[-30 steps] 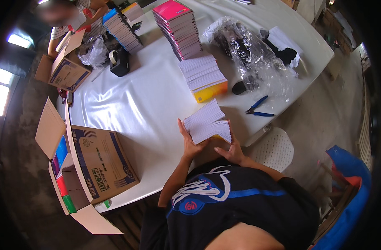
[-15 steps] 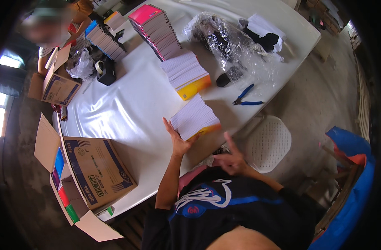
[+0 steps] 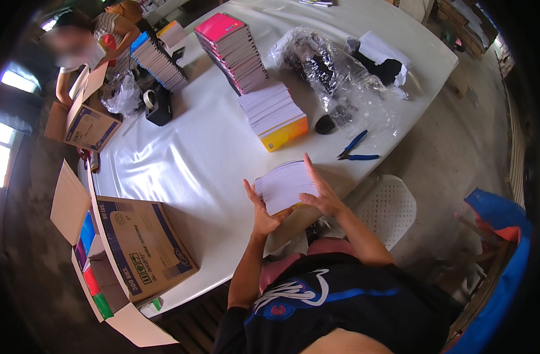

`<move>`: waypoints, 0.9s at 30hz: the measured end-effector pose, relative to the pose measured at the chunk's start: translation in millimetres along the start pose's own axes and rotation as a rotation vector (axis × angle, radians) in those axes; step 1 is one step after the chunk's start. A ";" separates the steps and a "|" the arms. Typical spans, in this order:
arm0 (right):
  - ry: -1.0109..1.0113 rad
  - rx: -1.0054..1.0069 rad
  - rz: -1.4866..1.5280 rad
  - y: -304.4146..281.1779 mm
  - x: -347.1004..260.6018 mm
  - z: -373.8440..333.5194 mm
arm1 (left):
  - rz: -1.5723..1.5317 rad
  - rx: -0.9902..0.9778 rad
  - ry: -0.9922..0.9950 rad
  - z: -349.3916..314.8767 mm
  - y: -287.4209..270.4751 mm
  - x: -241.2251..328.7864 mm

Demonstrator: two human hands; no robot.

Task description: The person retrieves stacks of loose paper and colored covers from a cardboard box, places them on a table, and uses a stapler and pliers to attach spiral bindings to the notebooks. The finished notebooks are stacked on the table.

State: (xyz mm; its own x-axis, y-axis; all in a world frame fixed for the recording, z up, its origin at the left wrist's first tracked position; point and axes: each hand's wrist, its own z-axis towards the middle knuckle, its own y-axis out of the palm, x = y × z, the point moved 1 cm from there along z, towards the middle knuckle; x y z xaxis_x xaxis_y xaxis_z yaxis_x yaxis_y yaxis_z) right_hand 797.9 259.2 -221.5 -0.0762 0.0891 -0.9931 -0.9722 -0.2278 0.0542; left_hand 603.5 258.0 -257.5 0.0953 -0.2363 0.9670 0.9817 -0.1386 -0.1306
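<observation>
Between my two hands is a stack of notebooks [image 3: 284, 186], its white page edges facing up and a strip of yellow cover showing low down. My left hand [image 3: 264, 211] grips its left side, fingers spread along the edge. On the right side, my right hand [image 3: 324, 192] presses with fingers and thumb. The stack is at the near table edge, close to my body. Just beyond it lies a second block of yellow-covered notebooks [image 3: 274, 118]. Behind that rises a tall pile of pink-covered spiral notebooks [image 3: 231, 50].
Blue-handled pliers [image 3: 359, 147] and crumpled clear plastic [image 3: 326, 71] lie at the right. An open carton [image 3: 143, 245] stands at the left edge. Farther back are a tape dispenser [image 3: 158, 107], blue notebooks [image 3: 158, 62], another carton [image 3: 93, 127] and a person [image 3: 113, 35]. A white perforated stool [image 3: 391, 209] is nearby.
My right hand has come in from the right and taken hold of the notebook stack. The stack has shifted toward me, away from the other yellow block.
</observation>
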 end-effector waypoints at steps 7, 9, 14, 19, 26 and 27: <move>0.014 0.126 0.171 5.2 -3.4 -20.0 | -0.033 -0.020 0.021 0.8 -0.4 -1.6; 0.030 0.132 -0.059 7.9 -5.2 -24.8 | -0.042 0.003 -0.002 1.3 1.9 2.3; -0.106 0.238 -0.231 18.7 -5.2 -28.4 | 0.009 0.003 0.015 1.9 -0.2 1.0; -0.160 0.341 -0.128 33.4 -4.0 -38.9 | 0.023 0.000 0.021 2.6 -0.2 -3.5; -0.211 0.417 -0.224 46.2 6.3 -57.0 | -0.017 -0.032 -0.019 3.2 -0.9 -5.4; -0.217 0.426 -0.212 49.5 8.9 -61.6 | -0.016 -0.033 -0.012 3.2 -0.8 -5.9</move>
State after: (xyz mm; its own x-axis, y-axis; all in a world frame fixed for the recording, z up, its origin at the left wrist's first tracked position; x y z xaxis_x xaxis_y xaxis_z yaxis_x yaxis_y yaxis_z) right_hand 762.7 189.0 -234.1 0.1319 0.2993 -0.9450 -0.9716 0.2280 -0.0634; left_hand 602.7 262.6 -262.4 0.0821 -0.2224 0.9715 0.9772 -0.1735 -0.1223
